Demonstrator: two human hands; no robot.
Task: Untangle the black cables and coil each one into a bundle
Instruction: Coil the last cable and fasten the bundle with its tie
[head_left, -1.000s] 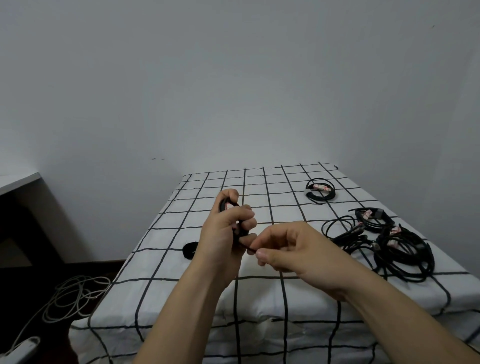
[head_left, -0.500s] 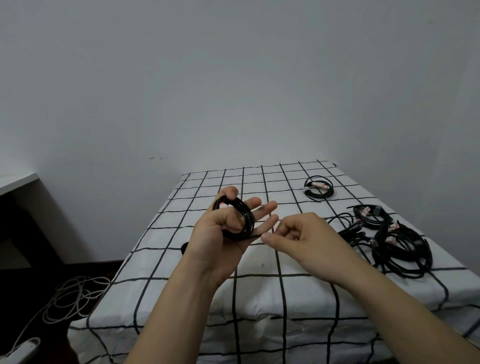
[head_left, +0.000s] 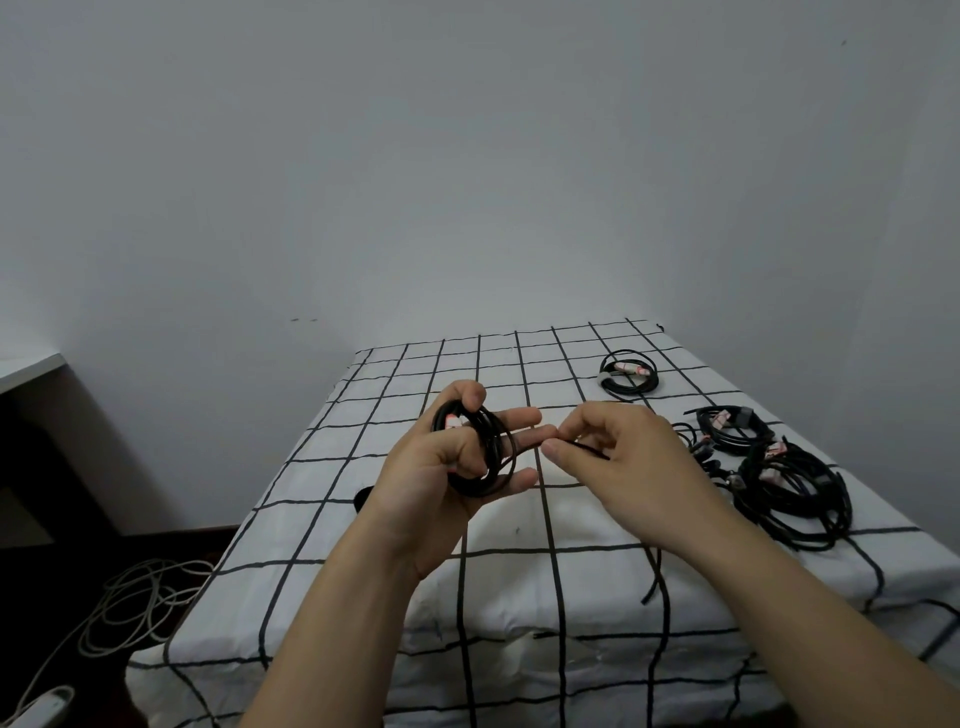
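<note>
While left hand (head_left: 436, 483) grips coiled cable (head_left: 500, 442), right hand (head_left: 628, 460) pinches black strand (head_left: 589, 450).

Two bare arms of one person fill the lower frame. The left forearm (head_left: 332, 597) and right forearm (head_left: 779, 587) are unclothed up to the picture's edge. The left hand (head_left: 441, 467) and right hand (head_left: 623, 462) are bare, with short, trimmed fingernails.

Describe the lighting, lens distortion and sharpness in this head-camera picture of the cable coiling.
Head view: dim, flat light, grey cast on the wall, no glare; wide-angle stretch swells the forearms near the bottom edge; left hand and coiled cable fairly sharp; tangled pile reads as one dark mass.
</note>
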